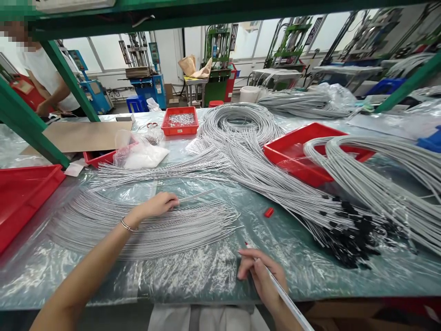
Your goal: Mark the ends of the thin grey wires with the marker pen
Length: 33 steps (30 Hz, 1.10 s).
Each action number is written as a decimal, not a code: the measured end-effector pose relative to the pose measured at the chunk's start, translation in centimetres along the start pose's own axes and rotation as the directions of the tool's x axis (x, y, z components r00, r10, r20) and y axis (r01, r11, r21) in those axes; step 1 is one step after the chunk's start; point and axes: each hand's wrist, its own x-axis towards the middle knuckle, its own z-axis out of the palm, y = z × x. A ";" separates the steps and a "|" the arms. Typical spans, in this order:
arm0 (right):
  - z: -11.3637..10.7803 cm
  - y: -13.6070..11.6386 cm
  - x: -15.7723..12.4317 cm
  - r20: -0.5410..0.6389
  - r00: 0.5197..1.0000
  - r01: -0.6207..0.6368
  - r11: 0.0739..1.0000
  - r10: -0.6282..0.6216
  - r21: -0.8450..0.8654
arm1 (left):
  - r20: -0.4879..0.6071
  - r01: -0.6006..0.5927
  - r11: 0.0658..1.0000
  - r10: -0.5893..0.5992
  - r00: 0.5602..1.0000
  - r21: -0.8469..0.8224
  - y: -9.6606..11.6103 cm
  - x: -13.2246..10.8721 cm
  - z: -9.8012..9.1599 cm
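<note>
My left hand (165,202) is closed, pinching the end of a thin grey cable (196,196) above a spread layer of similar cables (193,225) on the table. My right hand (265,276) is wrapped round a red-tipped marker pen (278,288), its tip pointing up and left toward the cable ends. On the table beyond that hand lies a small red cap (268,212), apart from the pen. Behind the layer, a fanned bundle of cables (255,161) runs right to a cluster of black connectors (354,230).
Red trays stand at the left (31,193), the right (299,168) and the back, where one tray (165,131) holds small metal parts. A plastic bag (144,156) of white material sits behind the cables. Green frame posts rise at both sides. A person (55,73) stands far left.
</note>
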 end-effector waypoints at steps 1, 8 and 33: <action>0.0 0.0 0.0 0.004 1.000 -0.003 1.000 0.003 0.000 | -0.001 0.001 1.000 -0.001 1.000 -0.006 0.3 -0.2 -0.3; -0.3 -0.5 0.8 -0.075 0.997 -0.037 0.999 0.034 -0.037 | -0.032 -0.020 1.000 0.020 0.999 0.009 6.6 -4.6 -2.1; -0.3 -3.7 0.3 0.005 0.849 0.448 0.714 -0.529 -0.538 | 0.294 -0.097 0.938 0.201 0.935 -0.332 13.7 -4.9 2.7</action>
